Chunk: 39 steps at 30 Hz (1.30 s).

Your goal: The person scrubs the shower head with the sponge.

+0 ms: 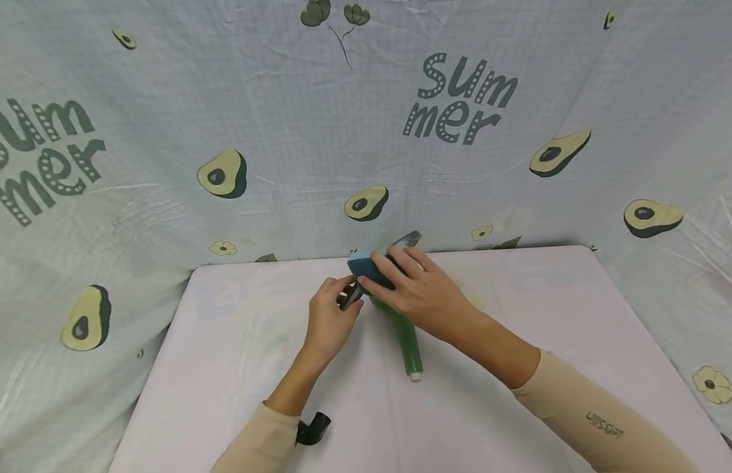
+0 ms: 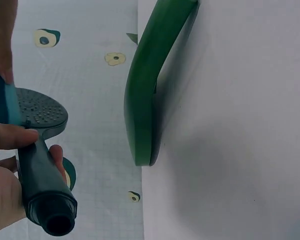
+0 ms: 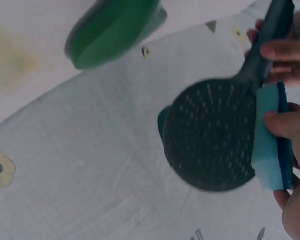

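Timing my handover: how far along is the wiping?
Done: the dark shower head is off the table, handle in the left hand. In hand: the right hand holds the blue sponge at the spray face's edge, apparently wiping. Left: likely the rest of that face; whether the green shower head is done is unclear.

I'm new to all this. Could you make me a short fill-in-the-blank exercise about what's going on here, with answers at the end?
1. The left hand grips a dark shower head by its ____.
2. The right hand holds a sponge coloured ____.
3. The white-tipped item lying on the table is mostly ____ in colour.
4. The word printed large on the backdrop cloth is ____.

Missing words: handle; blue; green; summer.
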{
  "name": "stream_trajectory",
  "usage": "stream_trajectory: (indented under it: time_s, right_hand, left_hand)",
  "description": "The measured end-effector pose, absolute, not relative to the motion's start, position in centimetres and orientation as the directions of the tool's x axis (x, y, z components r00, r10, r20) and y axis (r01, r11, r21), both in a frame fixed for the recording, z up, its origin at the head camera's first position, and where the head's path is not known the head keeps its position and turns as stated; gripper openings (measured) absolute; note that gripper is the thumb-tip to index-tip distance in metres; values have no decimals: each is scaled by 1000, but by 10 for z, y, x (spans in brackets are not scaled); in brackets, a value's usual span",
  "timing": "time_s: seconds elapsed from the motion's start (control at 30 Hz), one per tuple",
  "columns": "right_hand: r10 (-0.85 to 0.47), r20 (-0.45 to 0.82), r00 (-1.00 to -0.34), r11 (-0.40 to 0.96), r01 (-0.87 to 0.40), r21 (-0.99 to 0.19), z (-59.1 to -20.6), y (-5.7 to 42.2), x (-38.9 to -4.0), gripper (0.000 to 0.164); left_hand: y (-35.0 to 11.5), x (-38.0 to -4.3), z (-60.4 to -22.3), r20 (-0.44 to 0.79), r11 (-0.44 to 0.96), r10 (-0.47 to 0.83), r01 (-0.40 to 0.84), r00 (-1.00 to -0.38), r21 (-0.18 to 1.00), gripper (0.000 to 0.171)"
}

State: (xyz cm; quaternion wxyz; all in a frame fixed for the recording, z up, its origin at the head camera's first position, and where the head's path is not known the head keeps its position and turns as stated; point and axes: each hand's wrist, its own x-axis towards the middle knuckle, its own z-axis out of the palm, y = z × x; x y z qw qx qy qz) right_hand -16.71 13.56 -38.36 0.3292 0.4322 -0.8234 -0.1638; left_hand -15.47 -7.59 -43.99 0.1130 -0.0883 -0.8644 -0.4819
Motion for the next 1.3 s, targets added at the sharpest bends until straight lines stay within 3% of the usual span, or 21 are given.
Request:
stream_trajectory:
  time_s: [0.17,0.33,0.47,0.73,0.9,1.07,1.3]
  right_hand:
    - [-822,414,-390,569,-595,568,-390,135,-169,71]
    - [-753,527,-395,643,-615,457,-375,146,-174,73]
    - [-671,595,-442,707,-624,333,-363,156,-179,72]
    - [-564,635,-528,766,-621,165,-356,171,-186,70]
    - [-493,635,-595,771,-637,2,-354,180,-187,66]
    - [-490,630,-602,720,-687,-96,-357,186,-186,65]
    - [-469,632,-617,704,-693,-154,-361,199,-176,68]
  left_hand:
    - [-75,-154,-441,263,491,59,257,-963,832,42]
    - [-72,-153,-441,254,439,82,264,-964,859,43]
    - [-68,-152,-444,212,390,89,230,-973,892,42]
    - [-63,-151,-451,136,314,89,158,-987,936,40]
    - [-59,-151,-456,94,256,107,119,-990,959,40]
    - [-57,-151,-457,69,185,111,89,-991,979,55]
    - [-55,-152,-453,53,111,73,61,-996,992,45]
